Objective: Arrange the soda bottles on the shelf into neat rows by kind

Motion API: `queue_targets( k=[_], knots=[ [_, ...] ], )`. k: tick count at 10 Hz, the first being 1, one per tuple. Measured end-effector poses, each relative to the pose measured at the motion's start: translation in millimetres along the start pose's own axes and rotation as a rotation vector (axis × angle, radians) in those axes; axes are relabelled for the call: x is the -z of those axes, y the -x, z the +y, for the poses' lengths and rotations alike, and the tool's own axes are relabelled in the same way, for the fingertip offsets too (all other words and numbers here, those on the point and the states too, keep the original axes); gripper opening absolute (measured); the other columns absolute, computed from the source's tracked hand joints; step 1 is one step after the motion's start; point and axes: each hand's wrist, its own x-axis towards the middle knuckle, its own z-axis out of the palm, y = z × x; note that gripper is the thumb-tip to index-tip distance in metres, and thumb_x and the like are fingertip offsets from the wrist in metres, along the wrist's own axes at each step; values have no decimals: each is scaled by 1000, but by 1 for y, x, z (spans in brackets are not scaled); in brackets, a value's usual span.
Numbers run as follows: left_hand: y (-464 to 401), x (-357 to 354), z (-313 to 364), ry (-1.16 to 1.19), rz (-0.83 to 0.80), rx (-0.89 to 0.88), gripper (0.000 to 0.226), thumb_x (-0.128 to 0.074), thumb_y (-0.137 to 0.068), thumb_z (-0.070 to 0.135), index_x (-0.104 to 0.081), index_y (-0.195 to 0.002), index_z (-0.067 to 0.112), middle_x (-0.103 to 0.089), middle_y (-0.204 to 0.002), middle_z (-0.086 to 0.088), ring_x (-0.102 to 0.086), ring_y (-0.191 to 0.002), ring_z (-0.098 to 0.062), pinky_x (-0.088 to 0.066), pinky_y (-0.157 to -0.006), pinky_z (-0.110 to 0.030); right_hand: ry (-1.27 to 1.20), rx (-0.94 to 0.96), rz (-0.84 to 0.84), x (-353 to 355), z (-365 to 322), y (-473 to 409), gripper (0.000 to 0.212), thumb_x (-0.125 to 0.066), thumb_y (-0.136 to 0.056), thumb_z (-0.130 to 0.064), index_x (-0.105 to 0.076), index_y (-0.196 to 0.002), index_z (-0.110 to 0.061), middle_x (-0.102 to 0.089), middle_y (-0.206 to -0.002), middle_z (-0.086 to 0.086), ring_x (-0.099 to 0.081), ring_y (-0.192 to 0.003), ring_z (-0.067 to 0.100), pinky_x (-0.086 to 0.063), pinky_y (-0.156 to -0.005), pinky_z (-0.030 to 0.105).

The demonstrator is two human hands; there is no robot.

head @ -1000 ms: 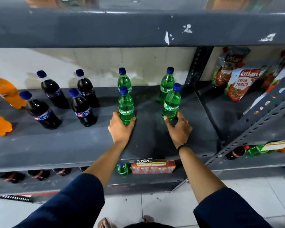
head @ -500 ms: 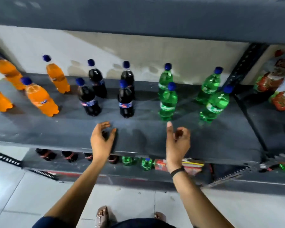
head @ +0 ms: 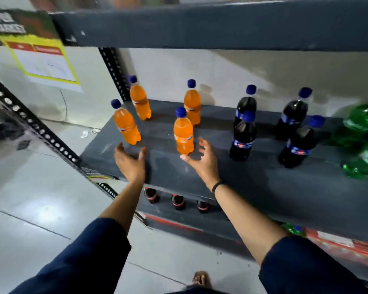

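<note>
On the grey shelf [head: 253,179] stand several orange soda bottles at the left, several dark cola bottles [head: 242,137] in the middle and blurred green bottles [head: 363,122] at the right edge, all with blue caps. My left hand [head: 131,161] hovers open just below the front-left orange bottle [head: 126,124]. My right hand [head: 202,159] is open beside the front-right orange bottle [head: 183,132], its thumb close to the bottle's base. Neither hand holds anything.
A grey upper shelf [head: 200,24] overhangs the bottles. A perforated upright post [head: 113,71] stands at the shelf's back-left corner. Red-labelled cola bottles [head: 177,201] sit on the lower shelf. A yellow-framed notice [head: 45,60] hangs on the wall at left.
The view has swung left from the green bottles to the orange ones. Both hands let go of the green bottles and moved left, now open by the front orange bottles.
</note>
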Motion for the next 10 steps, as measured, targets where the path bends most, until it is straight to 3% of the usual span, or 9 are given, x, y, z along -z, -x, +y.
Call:
queue_targets(
  k=[1,2,3,4,5,6,7,9,10],
  knots=[
    [-32,-2,5,-38,-44,33,84,-79,-67,34,-37,-136,10,-49,-138,-15,-44,-129,-31,-33,-109,-43,48,41,-57,-4,-4,-20,74,-78,-70,-3,-40,-133,-9,-50,-115,-7,-50,-102,1,-39,-83,1],
    [-49,-6,3,-114,-68,22,80,-75,-66,41,-38,-133,18,-54,-134,-11,-47,-125,-33,-34,-107,-48,103,30,-59,-8,0,-30,60,-78,-71,-8,-50,-124,-17,-60,-112,-4,-57,-102,11,-49,-96,26],
    [-61,-16,-4,-240,-89,6,71,-66,-73,46,-37,-132,19,-57,-130,-15,-45,-124,-37,-29,-105,-51,180,-22,39,-17,1,-31,45,-84,-64,-26,-56,-100,-25,-68,-101,2,-64,-92,19,-52,-89,48],
    [-61,-20,-7,-288,-63,-8,70,-63,-78,45,-35,-135,16,-54,-132,-17,-43,-126,-37,-26,-105,-51,224,-39,142,-27,-1,-30,51,-85,-56,-40,-51,-92,-28,-66,-99,2,-63,-91,21,-53,-85,47],
    [-59,-22,-8,-302,-38,-31,70,-62,-79,45,-35,-135,15,-53,-133,-18,-42,-126,-37,-26,-105,-51,270,-28,174,-34,-1,-30,64,-80,-52,-53,-51,-101,-26,-64,-106,1,-62,-99,22,-51,-87,49],
    [-59,-21,-7,-285,-27,-31,68,-62,-78,47,-37,-133,14,-54,-131,-18,-43,-124,-37,-26,-105,-50,314,-8,159,-38,4,-28,64,-77,-58,-48,-50,-110,-23,-66,-109,3,-62,-103,25,-49,-91,53],
    [-59,-22,-8,-280,-22,-29,67,-62,-78,46,-38,-132,14,-55,-130,-18,-44,-124,-38,-26,-105,-50,326,-3,201,-39,6,-28,58,-80,-61,-41,-53,-107,-20,-67,-106,5,-63,-100,26,-50,-89,51],
    [-60,-20,-8,-227,-25,-63,67,-66,-75,44,-39,-131,16,-58,-129,-14,-46,-123,-37,-28,-105,-51,346,62,177,-37,9,-25,80,-78,-56,-54,-48,-121,-20,-61,-121,6,-57,-113,24,-49,-93,50],
    [-56,-13,-10,-152,-15,-36,79,-71,-69,45,-38,-135,17,-58,-130,-13,-47,-123,-35,-34,-106,-51,251,120,204,-22,17,-11,87,-81,-63,-43,-40,-134,-13,-54,-130,11,-52,-120,24,-45,-100,41]
  ],
)
